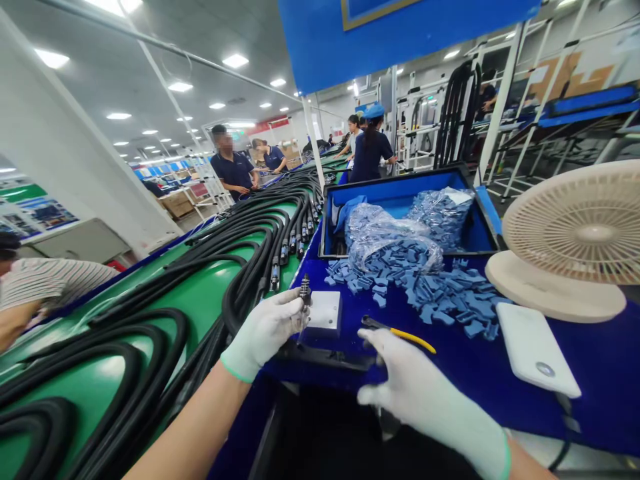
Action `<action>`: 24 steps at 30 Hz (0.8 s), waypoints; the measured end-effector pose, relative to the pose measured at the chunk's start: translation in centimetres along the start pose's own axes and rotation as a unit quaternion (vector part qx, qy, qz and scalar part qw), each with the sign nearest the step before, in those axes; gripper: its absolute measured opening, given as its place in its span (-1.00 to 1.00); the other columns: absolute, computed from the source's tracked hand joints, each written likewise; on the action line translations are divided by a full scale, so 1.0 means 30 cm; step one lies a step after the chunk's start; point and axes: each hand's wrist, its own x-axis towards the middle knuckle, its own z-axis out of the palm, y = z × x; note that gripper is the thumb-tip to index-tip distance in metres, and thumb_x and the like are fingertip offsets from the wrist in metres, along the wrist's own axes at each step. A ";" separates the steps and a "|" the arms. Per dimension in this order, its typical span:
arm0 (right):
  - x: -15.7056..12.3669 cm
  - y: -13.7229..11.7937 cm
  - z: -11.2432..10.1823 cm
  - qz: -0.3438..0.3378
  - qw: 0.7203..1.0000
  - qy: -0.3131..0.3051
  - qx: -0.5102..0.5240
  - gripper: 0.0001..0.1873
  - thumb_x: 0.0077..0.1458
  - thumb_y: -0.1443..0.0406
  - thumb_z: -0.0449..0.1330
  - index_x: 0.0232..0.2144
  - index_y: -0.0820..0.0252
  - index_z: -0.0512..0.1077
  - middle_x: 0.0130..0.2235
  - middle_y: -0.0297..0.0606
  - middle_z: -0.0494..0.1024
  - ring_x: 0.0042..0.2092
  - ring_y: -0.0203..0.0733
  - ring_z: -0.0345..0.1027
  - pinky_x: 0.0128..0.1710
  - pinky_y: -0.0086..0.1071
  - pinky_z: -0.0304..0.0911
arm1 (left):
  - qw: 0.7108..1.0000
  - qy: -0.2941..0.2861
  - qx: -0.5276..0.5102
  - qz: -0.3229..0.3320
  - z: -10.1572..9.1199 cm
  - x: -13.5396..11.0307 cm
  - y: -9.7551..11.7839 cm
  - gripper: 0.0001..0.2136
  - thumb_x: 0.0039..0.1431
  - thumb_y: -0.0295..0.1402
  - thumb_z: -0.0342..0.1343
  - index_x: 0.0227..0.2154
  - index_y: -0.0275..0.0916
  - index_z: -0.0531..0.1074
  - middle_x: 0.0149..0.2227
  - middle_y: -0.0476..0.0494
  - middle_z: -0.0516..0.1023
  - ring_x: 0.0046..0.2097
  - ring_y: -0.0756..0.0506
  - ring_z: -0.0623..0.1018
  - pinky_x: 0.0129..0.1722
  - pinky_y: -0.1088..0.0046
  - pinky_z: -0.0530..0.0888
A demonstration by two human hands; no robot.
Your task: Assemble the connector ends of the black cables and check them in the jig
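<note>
My left hand point(273, 327), in a white glove, pinches a small dark cylindrical part with a spring-like coil point(305, 290) and holds it upright. Just right of it, a white block point(325, 313) sits on the blue bench. My right hand point(405, 373), gloved too, is open, with thumb and forefinger spread apart. Beside its fingertips lies a yellow-handled hand tool point(410, 339), its dark head partly behind the fingers. A dark, shiny thing point(387, 423) shows under the right palm, too blurred to name. Along the bench's near edge runs a black bar point(327, 357) between both hands.
Blue plastic clips point(445, 293) lie heaped before a black-rimmed bin point(400, 180) holding bagged clips. At right stand a beige fan point(555, 287) and a white device point(537, 350) with a cable. Black hoses point(245, 240) cover the green conveyor point(215, 280) at left. Several people work beyond.
</note>
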 end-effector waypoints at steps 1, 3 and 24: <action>-0.011 -0.024 0.025 0.033 0.993 -0.024 0.111 -0.16 -0.10 0.29 0.43 0.25 0.13 0.32 -0.14 -0.18 0.62 -0.17 0.00 0.50 -0.12 -0.16 0.40 | 1.000 0.000 0.009 0.010 0.008 -0.004 0.002 -0.61 0.11 -0.39 0.40 0.00 -0.30 0.53 -0.17 -0.21 0.60 -0.21 -0.09 0.60 -0.14 0.38 0.53; -0.015 -0.073 0.075 0.094 0.947 -0.036 0.305 -0.30 -0.01 0.23 0.38 0.19 0.18 0.34 -0.35 -0.29 0.61 -0.35 -0.10 0.50 -0.31 -0.25 0.41 | 0.998 -0.003 0.059 0.036 0.037 -0.017 0.007 -0.61 0.14 -0.36 0.37 0.03 -0.30 0.53 -0.16 -0.22 0.61 -0.22 -0.09 0.60 -0.16 0.39 0.52; 0.032 -0.040 0.055 0.015 0.856 -0.119 0.502 -0.38 -0.20 0.52 0.32 -0.01 0.21 0.35 -0.34 -0.35 0.62 -0.33 -0.11 0.58 -0.21 -0.18 0.48 | 0.807 -0.194 0.517 0.210 0.180 -0.127 -0.050 -0.64 0.17 -0.47 0.24 0.01 -0.02 0.62 -0.21 -0.13 0.59 -0.18 -0.15 0.55 -0.14 0.36 0.45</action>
